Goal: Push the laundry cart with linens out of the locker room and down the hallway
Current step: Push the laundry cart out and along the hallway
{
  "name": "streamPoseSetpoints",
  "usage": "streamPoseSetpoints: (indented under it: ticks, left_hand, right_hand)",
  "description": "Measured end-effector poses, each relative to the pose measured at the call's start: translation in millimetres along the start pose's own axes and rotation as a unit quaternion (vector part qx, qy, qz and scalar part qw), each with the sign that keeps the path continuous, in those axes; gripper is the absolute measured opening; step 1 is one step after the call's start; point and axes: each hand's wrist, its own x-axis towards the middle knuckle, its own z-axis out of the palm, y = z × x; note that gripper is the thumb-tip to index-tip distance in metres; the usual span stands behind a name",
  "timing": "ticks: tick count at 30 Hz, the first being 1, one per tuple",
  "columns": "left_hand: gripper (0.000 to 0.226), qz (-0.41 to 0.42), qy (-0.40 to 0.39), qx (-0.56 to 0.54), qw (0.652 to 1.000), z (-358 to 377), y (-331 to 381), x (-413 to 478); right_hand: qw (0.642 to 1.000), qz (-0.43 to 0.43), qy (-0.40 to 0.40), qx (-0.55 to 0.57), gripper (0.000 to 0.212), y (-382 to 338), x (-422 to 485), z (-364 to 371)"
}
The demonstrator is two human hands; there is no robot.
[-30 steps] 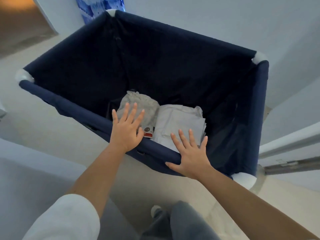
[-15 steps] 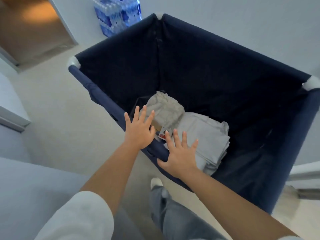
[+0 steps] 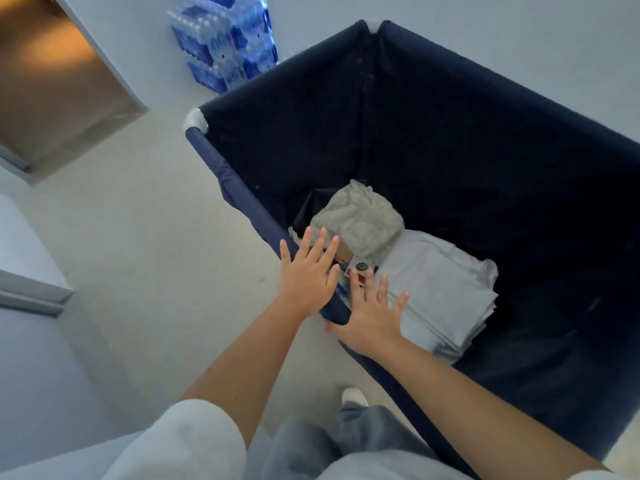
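Head view: the laundry cart [image 3: 450, 150] is filling the frame's centre and right, linens [image 3: 433, 289] lying at its bottom; the left hand [image 3: 308, 275] and right hand [image 3: 372, 313] are pressing flat, fingers spread, on its near rail [image 3: 239, 192]. It is probably rolling lightly; the fabric sides are looking soft, so the stiff rail is serving best.

- Both hands press flat on the near rim of a navy fabric laundry cart [image 3: 450, 140]: the left hand [image 3: 308, 271] and right hand [image 3: 372, 315] lie side by side, fingers straight and spread.
- Folded grey linens [image 3: 440, 289] lie in the cart's bottom beside a crumpled cloth bundle [image 3: 360, 220].
- Packs of bottled water [image 3: 225, 39] stand against the wall beyond the cart.
- A doorway [image 3: 59, 74] opens at upper left.
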Motion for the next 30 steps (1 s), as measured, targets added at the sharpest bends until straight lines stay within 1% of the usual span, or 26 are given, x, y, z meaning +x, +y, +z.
streamPoseSetpoints:
  ticks: [4, 7, 9, 12, 15, 18, 21, 27, 30]
  left_hand:
    - [0.053, 0.015, 0.001, -0.045, 0.999, -4, -23, 24]
    - [0.052, 0.059, 0.035, -0.083, 0.994, -7, -45, 41]
    - [0.055, 0.101, 0.052, -0.062, 0.992, -15, -72, 61]
    - [0.060, 0.165, 0.019, 0.003, 0.986, -27, -126, 99]
    - [0.054, 0.204, 0.002, 0.039, 0.978, -38, -178, 141]
    - [0.055, 0.241, -0.008, 0.072, 0.968, -47, -215, 180]
    - [0.056, 0.250, -0.006, 0.071, 0.966, -54, -238, 210]
    - [0.056, 0.298, -0.002, 0.054, 0.953, -60, -268, 275]
    - [0.057, 0.316, 0.009, 0.076, 0.946, -65, -287, 325]
  right_hand:
    - [1.000, 0.019, 0.012, 0.017, 0.105, -24, 32, -14]
    - [0.999, 0.037, 0.023, 0.008, 0.109, -43, 60, -24]
    - [0.998, 0.054, 0.042, 0.001, 0.109, -58, 82, -31]
    - [0.993, 0.096, 0.073, -0.018, 0.108, -84, 113, -40]
    - [0.983, 0.147, 0.108, -0.031, 0.104, -113, 142, -46]
    - [0.970, 0.185, 0.154, -0.033, 0.099, -137, 175, -54]
    - [0.962, 0.201, 0.181, -0.032, 0.095, -157, 202, -65]
    - [0.958, 0.217, 0.187, -0.030, 0.093, -180, 264, -90]
    - [0.956, 0.209, 0.205, -0.021, 0.093, -192, 305, -104]
